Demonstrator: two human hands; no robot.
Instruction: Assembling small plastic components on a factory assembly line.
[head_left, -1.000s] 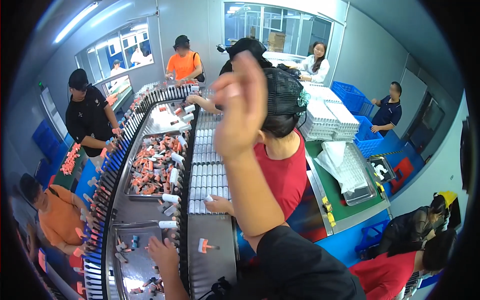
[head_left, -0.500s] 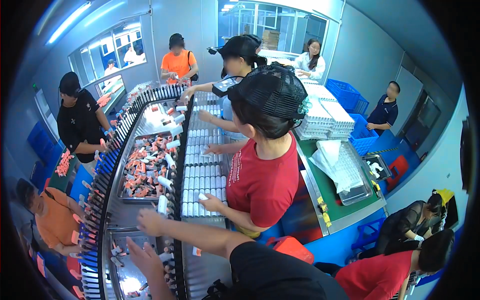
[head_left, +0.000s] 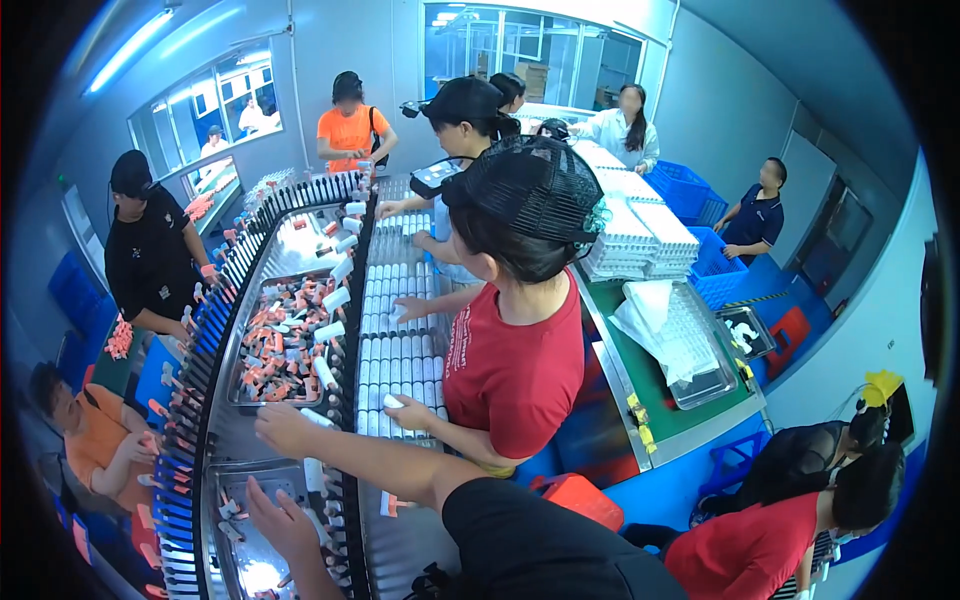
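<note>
The left hand (head_left: 282, 525) is hanging over one metal tray (head_left: 258, 572), its fingers loosely spread and apparently holding nothing, while the right hand (head_left: 288, 430) is reaching beside a second tray (head_left: 252, 403) bearing uncountable orange and dark pieces (head_left: 280, 345), its fingers bending, whether pinching anything I cannot tell.

Head-worn fisheye, facing down and ahead, close above table (head_left: 412, 545)
</note>
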